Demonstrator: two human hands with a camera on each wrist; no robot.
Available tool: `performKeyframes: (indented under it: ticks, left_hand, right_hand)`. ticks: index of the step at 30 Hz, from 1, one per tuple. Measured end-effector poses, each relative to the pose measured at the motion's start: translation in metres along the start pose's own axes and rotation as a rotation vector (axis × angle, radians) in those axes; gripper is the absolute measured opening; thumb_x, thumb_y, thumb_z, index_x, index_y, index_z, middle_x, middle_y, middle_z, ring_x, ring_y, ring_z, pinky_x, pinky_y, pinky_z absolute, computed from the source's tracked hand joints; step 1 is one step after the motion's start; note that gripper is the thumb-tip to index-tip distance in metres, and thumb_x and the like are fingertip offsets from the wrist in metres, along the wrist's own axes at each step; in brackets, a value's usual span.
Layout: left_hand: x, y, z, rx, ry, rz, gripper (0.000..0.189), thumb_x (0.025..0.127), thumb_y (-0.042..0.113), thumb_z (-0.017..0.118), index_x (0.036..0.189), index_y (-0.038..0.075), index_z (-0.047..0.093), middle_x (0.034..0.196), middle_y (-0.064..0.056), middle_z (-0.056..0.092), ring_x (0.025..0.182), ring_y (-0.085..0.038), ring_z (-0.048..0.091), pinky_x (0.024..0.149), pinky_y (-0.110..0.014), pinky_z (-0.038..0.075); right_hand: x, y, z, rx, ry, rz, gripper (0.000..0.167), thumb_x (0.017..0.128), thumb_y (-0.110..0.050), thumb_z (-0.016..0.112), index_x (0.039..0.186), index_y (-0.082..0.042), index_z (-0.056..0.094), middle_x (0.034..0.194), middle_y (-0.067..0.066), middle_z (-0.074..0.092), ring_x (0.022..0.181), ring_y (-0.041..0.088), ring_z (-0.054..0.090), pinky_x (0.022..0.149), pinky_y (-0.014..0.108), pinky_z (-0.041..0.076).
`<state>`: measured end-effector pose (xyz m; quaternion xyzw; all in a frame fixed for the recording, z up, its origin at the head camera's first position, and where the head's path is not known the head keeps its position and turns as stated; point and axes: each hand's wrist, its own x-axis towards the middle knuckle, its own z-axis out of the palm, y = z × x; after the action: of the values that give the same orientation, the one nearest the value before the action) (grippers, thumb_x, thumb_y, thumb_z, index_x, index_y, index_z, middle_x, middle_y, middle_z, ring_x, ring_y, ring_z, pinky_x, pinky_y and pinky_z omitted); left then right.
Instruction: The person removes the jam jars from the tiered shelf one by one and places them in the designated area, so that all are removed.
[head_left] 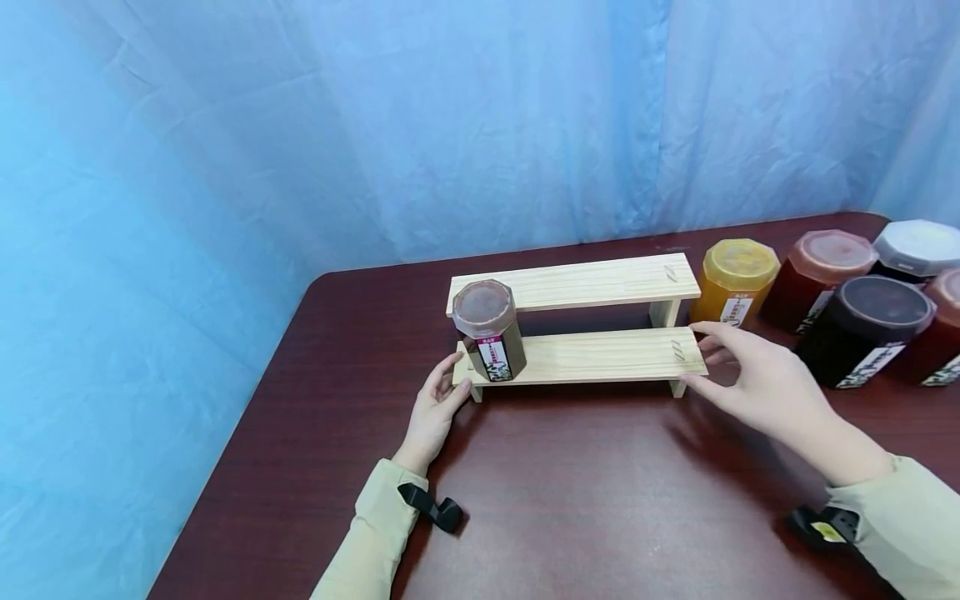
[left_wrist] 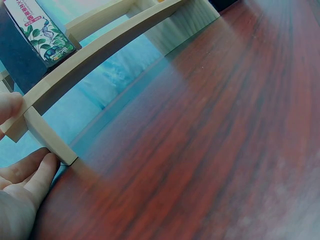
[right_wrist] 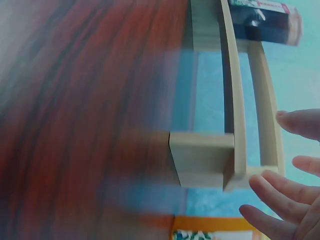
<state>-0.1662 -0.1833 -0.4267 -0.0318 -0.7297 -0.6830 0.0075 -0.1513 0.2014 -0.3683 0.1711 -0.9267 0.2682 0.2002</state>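
A two-tier wooden rack point(head_left: 600, 354) stands on the table. On the left end of its lower board sits a jar point(head_left: 487, 321) with dark contents and a white-and-pink label. My left hand point(head_left: 431, 417) grips the left end of that board, thumb at the front corner; in the left wrist view its other fingers point(left_wrist: 45, 172) lie against the end leg. At the opposite end is my right hand point(head_left: 776, 379), thumb and index finger spread about the board's corners. The right wrist view shows its fingers point(right_wrist: 285, 192) apart; firm contact is unclear.
Right of the rack stand a yellow jar point(head_left: 738, 279), a dark red jar point(head_left: 828, 267), a black-lidded jar point(head_left: 862, 329), a white-lidded jar point(head_left: 918, 246) and another red jar point(head_left: 945, 325). A blue curtain point(head_left: 480, 125) hangs behind the brown table point(head_left: 570, 492).
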Motion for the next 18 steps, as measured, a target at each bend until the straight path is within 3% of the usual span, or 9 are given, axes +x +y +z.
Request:
performKeyframes:
  ticks: [4,9,14,18]
  left_hand:
    - [0.0,0.0,0.0,0.001,0.002,-0.003,0.052,0.094,0.005,0.056,0.142,0.009,0.039,0.13,-0.019,0.052,0.099,-0.001,0.055,0.086,-0.016,0.045]
    - [0.0,0.0,0.001,-0.013,0.003,0.001,0.051,0.094,0.005,0.056,0.142,0.009,0.04,0.127,-0.017,0.053,0.099,-0.001,0.056,0.086,-0.016,0.045]
    - [0.0,-0.001,0.0,-0.004,0.005,0.016,0.051,0.094,0.005,0.056,0.142,0.006,0.039,0.126,-0.018,0.053,0.098,-0.002,0.056,0.085,-0.016,0.045]
    - [0.0,-0.001,0.0,-0.009,-0.003,0.018,0.051,0.094,0.006,0.056,0.142,0.006,0.039,0.137,-0.017,0.048,0.105,-0.001,0.054,0.087,-0.016,0.044]
  right_hand:
    - [0.005,-0.008,0.009,0.011,-0.002,-0.028,0.065,0.068,-0.022,0.084,0.124,-0.009,0.053,0.092,0.009,0.069,0.08,0.024,0.067,0.066,0.04,0.05]
    - [0.011,-0.018,0.014,0.0,-0.029,0.006,0.069,0.07,-0.027,0.082,0.128,-0.008,0.049,0.096,0.015,0.068,0.085,0.031,0.065,0.066,0.052,0.049]
    - [0.019,-0.029,0.015,0.026,-0.055,0.014,0.069,0.073,-0.029,0.08,0.13,-0.007,0.048,0.104,0.016,0.065,0.093,0.032,0.063,0.071,0.054,0.049]
    - [0.027,-0.037,0.021,0.092,-0.099,-0.007,0.069,0.075,-0.027,0.079,0.133,-0.008,0.047,0.107,0.016,0.064,0.099,0.031,0.061,0.081,0.052,0.048]
